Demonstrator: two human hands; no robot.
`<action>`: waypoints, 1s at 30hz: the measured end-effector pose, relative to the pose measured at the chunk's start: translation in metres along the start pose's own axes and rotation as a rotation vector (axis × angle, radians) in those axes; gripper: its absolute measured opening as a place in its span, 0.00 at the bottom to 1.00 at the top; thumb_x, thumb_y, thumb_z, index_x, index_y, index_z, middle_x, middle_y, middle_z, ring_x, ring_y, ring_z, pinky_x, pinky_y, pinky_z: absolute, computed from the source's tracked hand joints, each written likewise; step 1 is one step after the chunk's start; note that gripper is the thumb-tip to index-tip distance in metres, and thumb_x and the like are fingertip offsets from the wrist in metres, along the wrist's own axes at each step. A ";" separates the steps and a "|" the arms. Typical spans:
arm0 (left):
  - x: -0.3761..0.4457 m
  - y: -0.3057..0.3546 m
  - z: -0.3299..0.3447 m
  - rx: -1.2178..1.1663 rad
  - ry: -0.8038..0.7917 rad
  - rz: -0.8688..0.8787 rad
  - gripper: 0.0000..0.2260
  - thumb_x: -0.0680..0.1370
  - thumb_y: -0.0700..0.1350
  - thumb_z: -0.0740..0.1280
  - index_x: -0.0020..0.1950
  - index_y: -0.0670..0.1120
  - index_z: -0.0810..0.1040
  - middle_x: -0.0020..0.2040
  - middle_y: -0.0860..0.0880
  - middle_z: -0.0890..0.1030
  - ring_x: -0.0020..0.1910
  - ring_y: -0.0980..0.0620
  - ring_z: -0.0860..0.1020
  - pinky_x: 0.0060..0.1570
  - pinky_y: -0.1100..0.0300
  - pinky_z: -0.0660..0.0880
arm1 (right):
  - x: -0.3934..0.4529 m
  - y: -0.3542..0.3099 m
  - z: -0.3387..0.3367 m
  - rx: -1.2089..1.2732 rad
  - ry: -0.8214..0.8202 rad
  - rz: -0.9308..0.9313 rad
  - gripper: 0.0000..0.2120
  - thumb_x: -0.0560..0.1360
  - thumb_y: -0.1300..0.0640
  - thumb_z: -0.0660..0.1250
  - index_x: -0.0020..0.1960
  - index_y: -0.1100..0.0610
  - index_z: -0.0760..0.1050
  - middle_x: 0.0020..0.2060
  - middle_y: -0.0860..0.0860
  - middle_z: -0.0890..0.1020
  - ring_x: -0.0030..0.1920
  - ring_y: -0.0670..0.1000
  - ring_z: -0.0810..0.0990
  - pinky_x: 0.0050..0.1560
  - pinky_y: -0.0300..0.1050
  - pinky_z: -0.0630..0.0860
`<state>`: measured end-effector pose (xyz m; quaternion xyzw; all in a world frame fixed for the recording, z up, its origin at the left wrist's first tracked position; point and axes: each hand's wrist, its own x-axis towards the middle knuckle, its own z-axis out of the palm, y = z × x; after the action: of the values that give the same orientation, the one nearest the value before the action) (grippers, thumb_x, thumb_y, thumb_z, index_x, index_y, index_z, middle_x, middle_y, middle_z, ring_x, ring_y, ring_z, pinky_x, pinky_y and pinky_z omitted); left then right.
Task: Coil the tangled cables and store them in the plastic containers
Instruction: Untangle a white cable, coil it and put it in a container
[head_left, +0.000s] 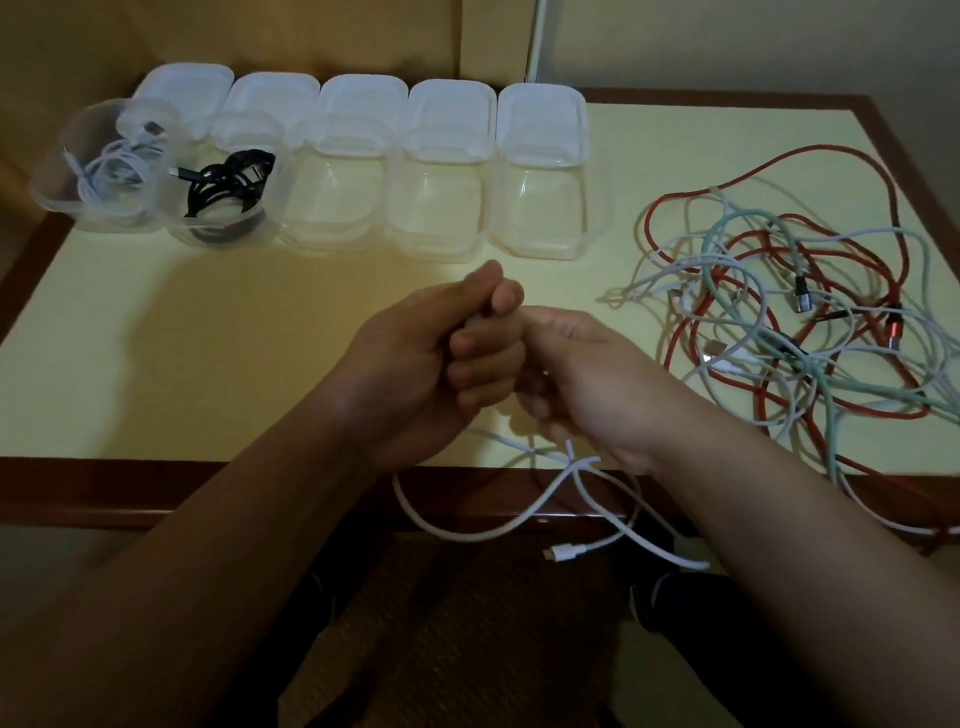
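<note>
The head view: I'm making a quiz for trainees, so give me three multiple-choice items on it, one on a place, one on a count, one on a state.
1. Where does the tangled pile lie?
A. on the table's right side
B. in a container
C. on the floor

2. How many containers hold a cable?
A. none
B. two
C. five

3. What are the hands doing?
A. resting flat
B. lifting a lid
C. gripping a white cable

Key:
1 A, the pile lies right of the container row.
2 B, the white coil and black coil each fill one.
3 C, left hand and right hand meet, the white cable hanging below them.
</note>
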<state>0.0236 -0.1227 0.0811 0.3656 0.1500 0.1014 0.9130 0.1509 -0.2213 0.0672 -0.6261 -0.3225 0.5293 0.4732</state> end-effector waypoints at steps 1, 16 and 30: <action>0.001 -0.001 0.001 -0.024 0.059 0.038 0.13 0.85 0.47 0.54 0.44 0.45 0.72 0.28 0.54 0.68 0.24 0.59 0.65 0.24 0.67 0.65 | -0.001 -0.001 0.003 0.005 -0.030 0.035 0.16 0.87 0.49 0.57 0.46 0.54 0.76 0.27 0.46 0.66 0.26 0.45 0.63 0.22 0.36 0.61; 0.007 0.018 -0.044 0.902 0.387 0.288 0.14 0.87 0.40 0.56 0.51 0.40 0.80 0.40 0.49 0.86 0.41 0.53 0.84 0.44 0.63 0.80 | -0.029 -0.022 0.005 -0.528 -0.091 -0.291 0.22 0.87 0.49 0.58 0.35 0.56 0.72 0.26 0.51 0.70 0.27 0.47 0.67 0.30 0.44 0.63; 0.012 -0.010 0.003 0.027 -0.082 -0.140 0.24 0.84 0.59 0.50 0.34 0.48 0.66 0.23 0.54 0.62 0.20 0.58 0.60 0.19 0.65 0.61 | -0.001 0.000 -0.009 -0.385 0.442 -0.488 0.18 0.86 0.52 0.63 0.43 0.64 0.72 0.31 0.54 0.68 0.31 0.43 0.67 0.35 0.39 0.66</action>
<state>0.0361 -0.1280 0.0738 0.3705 0.1389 0.0201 0.9182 0.1597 -0.2243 0.0674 -0.7075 -0.4455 0.1830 0.5172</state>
